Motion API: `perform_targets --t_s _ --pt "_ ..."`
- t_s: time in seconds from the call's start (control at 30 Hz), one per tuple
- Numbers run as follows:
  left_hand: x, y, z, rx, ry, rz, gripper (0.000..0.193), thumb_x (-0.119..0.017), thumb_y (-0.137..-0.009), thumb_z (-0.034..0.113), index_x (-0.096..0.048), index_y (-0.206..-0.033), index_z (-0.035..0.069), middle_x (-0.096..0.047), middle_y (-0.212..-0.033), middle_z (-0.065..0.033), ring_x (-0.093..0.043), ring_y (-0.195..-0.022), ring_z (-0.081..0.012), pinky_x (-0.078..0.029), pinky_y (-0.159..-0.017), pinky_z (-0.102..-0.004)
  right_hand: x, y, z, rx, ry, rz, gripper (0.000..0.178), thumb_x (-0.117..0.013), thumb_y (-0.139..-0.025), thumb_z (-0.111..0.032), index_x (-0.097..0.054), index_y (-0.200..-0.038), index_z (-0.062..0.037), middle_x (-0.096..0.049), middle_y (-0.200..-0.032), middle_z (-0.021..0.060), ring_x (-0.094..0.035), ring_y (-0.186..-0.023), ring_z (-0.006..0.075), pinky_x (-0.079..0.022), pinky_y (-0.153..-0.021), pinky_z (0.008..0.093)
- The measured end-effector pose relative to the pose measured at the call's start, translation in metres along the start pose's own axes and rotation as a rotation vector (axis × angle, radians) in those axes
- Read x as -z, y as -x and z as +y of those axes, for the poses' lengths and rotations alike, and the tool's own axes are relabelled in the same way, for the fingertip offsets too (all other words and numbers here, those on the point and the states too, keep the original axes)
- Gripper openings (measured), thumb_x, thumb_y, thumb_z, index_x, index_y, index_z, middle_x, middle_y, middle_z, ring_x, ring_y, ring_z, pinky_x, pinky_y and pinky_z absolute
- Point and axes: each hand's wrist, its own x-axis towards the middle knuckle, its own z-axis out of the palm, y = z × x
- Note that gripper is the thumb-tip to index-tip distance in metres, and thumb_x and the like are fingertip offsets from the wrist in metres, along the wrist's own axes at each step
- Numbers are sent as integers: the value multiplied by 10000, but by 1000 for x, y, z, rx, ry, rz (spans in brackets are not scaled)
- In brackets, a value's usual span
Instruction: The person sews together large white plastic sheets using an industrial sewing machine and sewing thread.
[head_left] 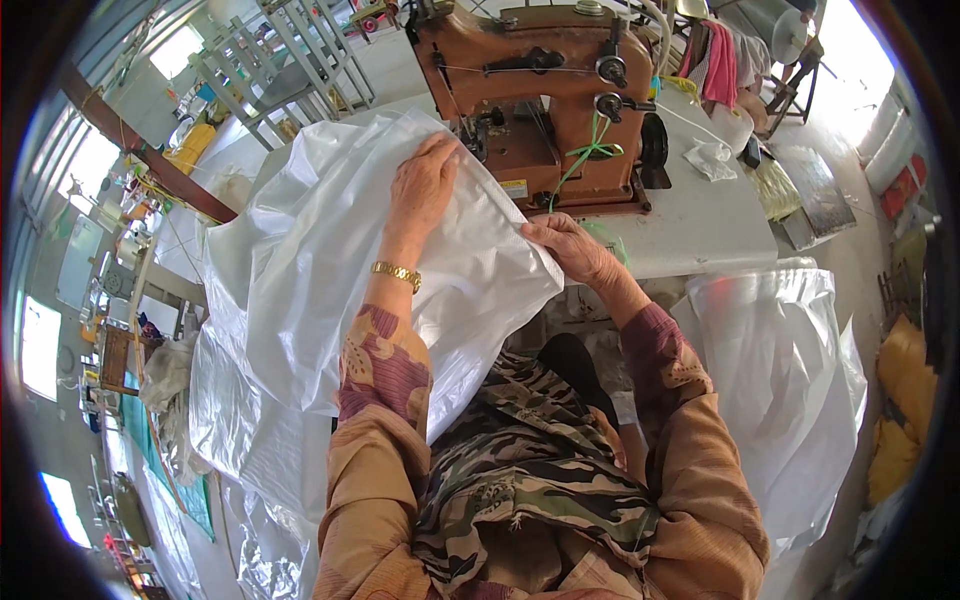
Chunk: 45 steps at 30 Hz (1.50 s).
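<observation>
Seemingly hands [500, 215] at sack [330, 270] edge.

Left hand [425, 185] reaches far forward, palm down, fingers spread flat, arm nearly straight. Right hand [570, 245] sits closer in, palm down, fingers curled in a pinch, elbow bent. Both forearms enter from the lower edge.

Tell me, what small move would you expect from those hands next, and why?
Probably a short push of the white sack toward the needle of the brown sewing machine. The left hand lies flat on the sack close to the needle area, and the right hand pinches its edge on the table, but the edge does not yet seem to sit under the needle.
</observation>
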Motion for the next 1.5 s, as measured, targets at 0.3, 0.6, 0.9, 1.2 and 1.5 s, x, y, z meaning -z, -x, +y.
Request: perform_targets --t_s 0.3,0.6,0.9,1.2,1.5 --pt "11 -35 -7 -26 -129 -145 367 -549 -960 232 -610 -1288 77 -553 -1412 -124 -543 -1267 -327 -437 -1071 -431 6 -3 4 22 42 -109 436 -602 -996 -432 -712 -1009 -11 -689 -873 -9 -603 -805 65 -499 -765 264" --pt "24 -57 -19 35 -205 -411 213 -641 -902 283 -677 -899 74 -621 -1047 -107 -620 -991 -327 -480 -874 -441 8 2 2 46 61 -115 372 -605 -1006 -387 -698 -954 -30 -662 -824 -32 -581 -736 49 -486 -684 239" --pt "2 -63 -30 6 -146 -193 245 -621 -939 288 -675 -944 49 -689 -907 -216 -643 -878 -438 -500 -779 -499 7 -1 15 90 -255 -87 357 -617 -998 -403 -683 -931 -59 -637 -802 -53 -560 -703 31 -473 -651 223" --pt "-43 -74 -61 -8 -202 67 217 -584 -929 179 -654 -985 -19 -677 -898 -269 -642 -899 -467 -506 -746 -541 8 -3 15 214 -112 17 335 -567 -1031 -353 -609 -832 -87 -548 -734 -87 -491 -671 12 -418 -613 216" --pt "-61 -93 -94 15 -284 84 196 -600 -954 146 -650 -1115 46 -679 -1116 -204 -626 -1076 -398 -491 -869 -499 5 -7 17 279 -39 29 393 -585 -1027 -380 -531 -759 -98 -432 -707 -110 -376 -664 11 -330 -570 232"
